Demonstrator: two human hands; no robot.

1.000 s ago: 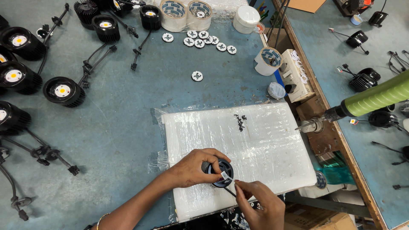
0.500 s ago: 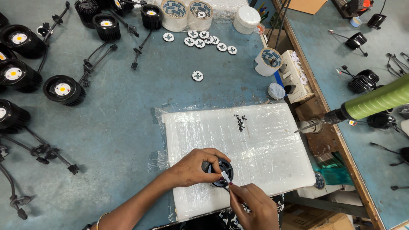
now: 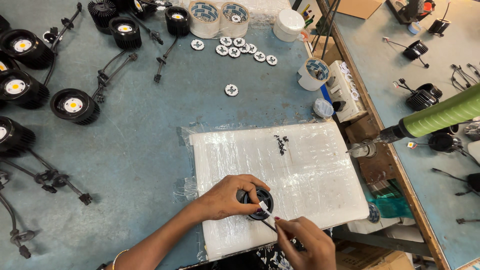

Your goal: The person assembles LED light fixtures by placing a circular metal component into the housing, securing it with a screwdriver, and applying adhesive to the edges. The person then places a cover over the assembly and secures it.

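- Two hands work at the tabletop's near edge: the right hand (image 3: 306,243) pinches a thin white-tipped stick (image 3: 268,213), its tip on the black round lamp housing (image 3: 258,203).
- The left hand (image 3: 227,197) is curled around that housing, holding it on the white plastic-wrapped pad (image 3: 300,170).
- A small heap of black screws (image 3: 281,144) lies near the pad's far edge.
- White round discs (image 3: 240,49) and tape rolls (image 3: 219,17) sit by the far edge.

Left of you: black lamp housings (image 3: 74,105) on the counter (image 3: 150,150).
Ahead: tape rolls (image 3: 205,12), white discs (image 3: 234,51).
Right: green-handled screwdriver (image 3: 435,117).
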